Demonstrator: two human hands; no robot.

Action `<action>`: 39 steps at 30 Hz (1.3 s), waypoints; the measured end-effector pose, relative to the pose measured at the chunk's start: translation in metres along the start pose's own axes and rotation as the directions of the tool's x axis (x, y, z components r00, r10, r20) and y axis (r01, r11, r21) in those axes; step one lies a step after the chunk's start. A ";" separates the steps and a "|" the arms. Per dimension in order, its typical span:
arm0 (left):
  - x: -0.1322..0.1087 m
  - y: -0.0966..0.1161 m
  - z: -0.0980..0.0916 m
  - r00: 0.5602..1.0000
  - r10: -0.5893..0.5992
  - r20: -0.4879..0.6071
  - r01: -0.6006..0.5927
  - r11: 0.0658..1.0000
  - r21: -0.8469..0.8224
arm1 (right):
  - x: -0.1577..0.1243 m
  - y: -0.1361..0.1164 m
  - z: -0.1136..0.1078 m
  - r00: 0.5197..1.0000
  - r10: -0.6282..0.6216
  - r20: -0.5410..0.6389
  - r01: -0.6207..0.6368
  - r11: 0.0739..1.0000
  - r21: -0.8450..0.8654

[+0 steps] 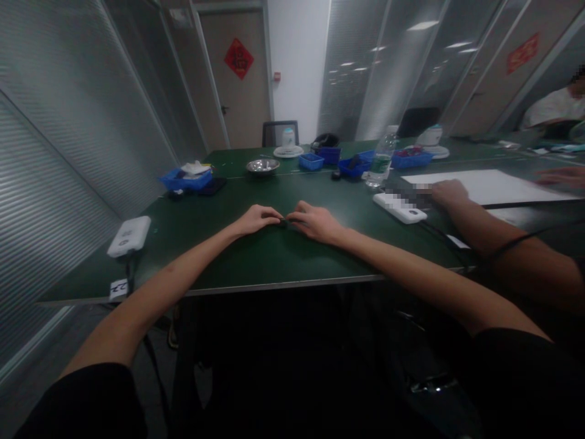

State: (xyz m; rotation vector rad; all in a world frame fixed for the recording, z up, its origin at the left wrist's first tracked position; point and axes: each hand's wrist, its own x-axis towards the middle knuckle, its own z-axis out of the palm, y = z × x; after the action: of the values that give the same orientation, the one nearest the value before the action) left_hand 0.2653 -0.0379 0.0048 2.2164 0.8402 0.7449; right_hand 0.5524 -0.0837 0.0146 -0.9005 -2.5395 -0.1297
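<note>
Dark object [283, 223], metal bowl [262, 172] and bottle [381, 161] beyond.

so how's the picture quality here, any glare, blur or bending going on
Head view: dim and soft overall, with bright glare on the glass. Head view: the door leans, as if through a wide lens. Head view: a co-worker's hand at the right edge looks smeared, and the dark thing at the fingers is too unclear to identify.
</note>
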 end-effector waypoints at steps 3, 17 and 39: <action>0.002 -0.001 0.003 1.000 0.005 0.016 -0.005 1.000 -0.012 | 0.000 -0.003 -0.002 1.000 -0.015 0.020 0.015 1.000 -0.005; -0.001 0.007 -0.001 0.997 0.017 0.074 -0.019 1.000 0.023 | 0.004 0.005 -0.005 0.938 0.346 0.020 -0.346 0.938 -0.003; -0.011 -0.014 -0.042 0.998 0.053 0.020 -0.056 0.926 0.374 | 0.004 0.009 -0.007 0.918 0.395 0.028 -0.395 0.918 -0.006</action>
State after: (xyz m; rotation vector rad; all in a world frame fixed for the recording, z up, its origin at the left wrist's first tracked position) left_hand 0.2245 -0.0226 0.0187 2.5873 0.9864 0.6391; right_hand 0.5576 -0.0760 0.0218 -1.4028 -2.3241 0.0086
